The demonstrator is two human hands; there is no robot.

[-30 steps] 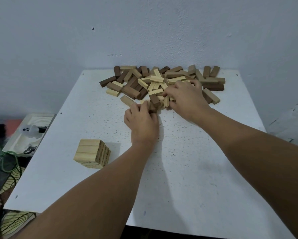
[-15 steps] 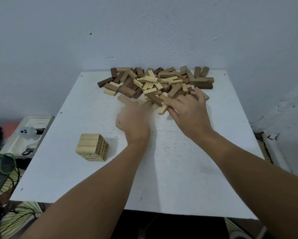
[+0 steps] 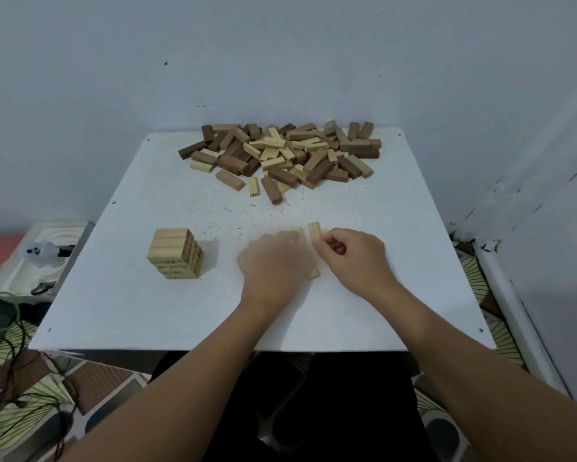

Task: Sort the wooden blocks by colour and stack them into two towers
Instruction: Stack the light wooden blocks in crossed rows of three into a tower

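Observation:
A mixed pile of light and dark wooden blocks (image 3: 280,155) lies at the far side of the white table (image 3: 380,261). A short tower of light blocks (image 3: 175,253) stands at the near left. In the middle of the table my left hand (image 3: 270,261), blurred by motion, holds light blocks; one block end (image 3: 314,272) sticks out at its right side. My right hand (image 3: 354,258) pinches an upright light block (image 3: 314,231) right beside it. The two hands nearly touch.
A tray with a small white figure (image 3: 40,253) and a dark tool sits on the floor left of the table. Green cord (image 3: 0,311) lies at the lower left. A wall stands behind the table and a white pipe (image 3: 514,311) runs along the right.
Both hands have pulled back from the pile to the middle of the table, each carrying light blocks. A few blocks at the pile's near edge have shifted.

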